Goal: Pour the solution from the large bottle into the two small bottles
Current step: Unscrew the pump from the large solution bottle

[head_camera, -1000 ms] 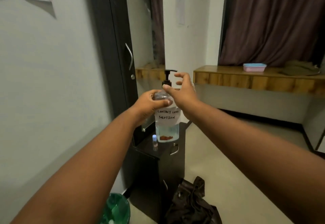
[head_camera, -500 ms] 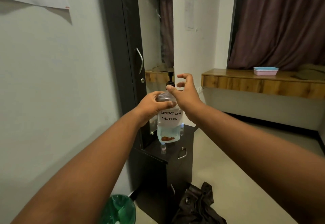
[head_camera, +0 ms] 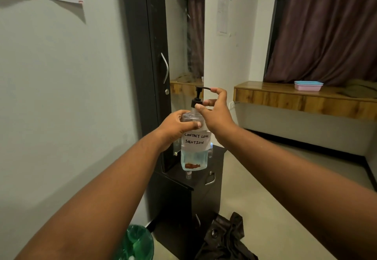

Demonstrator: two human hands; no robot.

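Observation:
My left hand (head_camera: 176, 127) grips the shoulder of the large clear bottle (head_camera: 194, 157), which carries a "contact lens solution" label and has blue liquid in its lower part. I hold it upright above the black cabinet (head_camera: 218, 154). My right hand (head_camera: 216, 114) pinches the collar of the bottle's black pump cap (head_camera: 197, 96), with one finger touching the nozzle tip. A small clear bottle (head_camera: 189, 175) stands on the cabinet just under the large bottle. A second small bottle (head_camera: 211, 150) is partly hidden behind it.
A tall dark wardrobe door with a handle (head_camera: 165, 67) stands right behind the cabinet. A green-lined bin (head_camera: 138, 243) and a dark cloth (head_camera: 224, 239) lie on the floor below. To the right runs a wooden shelf (head_camera: 285, 98) with a pink box (head_camera: 308, 86).
The large bottle has come up off the cabinet top, uncovering a small bottle beneath it. My right hand's fingers have shifted on the pump cap, and its head shows again.

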